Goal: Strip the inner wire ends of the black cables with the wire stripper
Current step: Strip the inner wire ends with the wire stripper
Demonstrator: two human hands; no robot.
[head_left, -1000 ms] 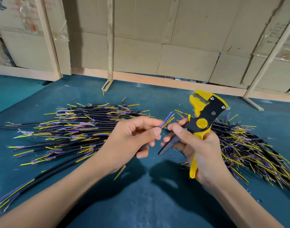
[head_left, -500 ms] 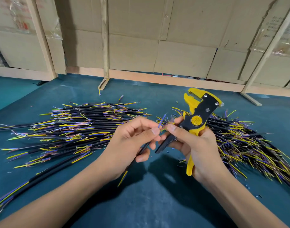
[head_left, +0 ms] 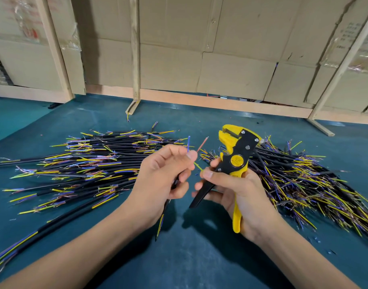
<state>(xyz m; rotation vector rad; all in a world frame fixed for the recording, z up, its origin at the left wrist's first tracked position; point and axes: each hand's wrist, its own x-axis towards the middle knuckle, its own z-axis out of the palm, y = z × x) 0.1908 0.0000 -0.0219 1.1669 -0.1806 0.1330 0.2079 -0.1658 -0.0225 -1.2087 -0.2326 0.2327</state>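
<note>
A: Your left hand (head_left: 164,174)?
B: You grip one black cable (head_left: 166,205), its blue, pink and yellow-green inner wires (head_left: 188,142) fanned out above your thumb.
A: Right hand (head_left: 233,190)?
B: Curled round the yellow-and-black wire stripper (head_left: 236,161), head up, thumb touching the yellow-green wire.
A: Other cables?
B: Piles on the teal table (head_left: 199,257): left pile (head_left: 85,163), right pile (head_left: 304,180).

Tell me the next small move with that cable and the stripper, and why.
Probably feed one fanned inner wire into the wire stripper head. The left hand grips the black cable with its blue wire and red wire spread upward, the right hand pinches the yellow-green wire aside, and nothing sits in the tool's mouth.
</note>
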